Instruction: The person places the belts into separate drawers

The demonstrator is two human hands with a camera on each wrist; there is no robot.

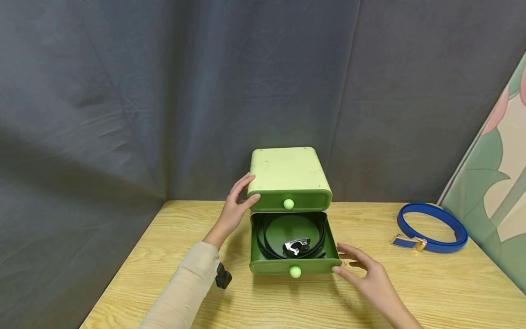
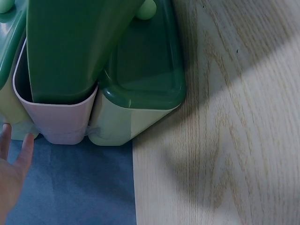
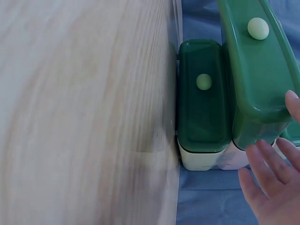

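A small green drawer cabinet (image 1: 287, 169) stands on the table with its middle drawer (image 1: 267, 267) pulled out. In that drawer lies a coiled black belt (image 1: 263, 240) with a silver buckle (image 1: 297, 246). My left hand (image 1: 236, 208) rests its fingertips at the left side of the top unit, thumb near its front edge. My right hand (image 1: 367, 276) is at the pulled-out drawer's front right corner, thumb tip at the front edge and the other fingers fairly straight beside the side wall. The top drawer front (image 1: 263, 201) is closed, and so is the bottom drawer (image 3: 201, 117).
A coiled blue belt (image 1: 445, 246) with a gold buckle (image 1: 420, 243) lies on the right of the wooden table (image 1: 172, 256). A grey curtain (image 1: 246, 91) hangs behind, and a patterned panel (image 1: 497, 183) leans at the right. A black device (image 1: 223, 276) is at the left wrist.
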